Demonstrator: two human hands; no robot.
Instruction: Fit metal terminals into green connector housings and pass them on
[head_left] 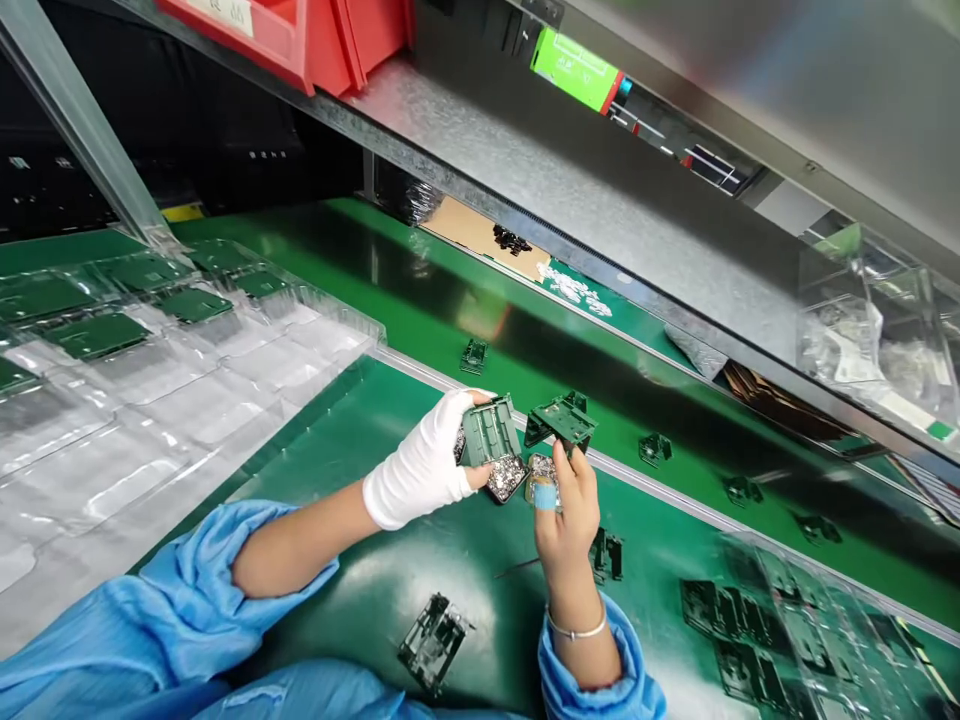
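My left hand (426, 462), in a white fingerless glove, grips a green ribbed plastic part (491, 432) between thumb and fingers. Just right of it, my right hand (568, 500), with blue tape on one finger, holds a second green part (564, 422) by its lower edge. The two parts are apart. Below them sit a small dark container of silvery pieces (506, 479) and another container of small pieces (541, 468), partly hidden by my right hand. A dark green assembly (435, 643) lies on the mat near my body, and another (607, 554) is beside my right wrist.
Clear plastic trays (187, 400) with green parts cover the left side. More trays and dark parts (735, 615) lie at right. Several assemblies sit on the green strip (525, 350) beyond the pale rail. A metal shelf (600, 190) with a red bin (300, 40) hangs overhead.
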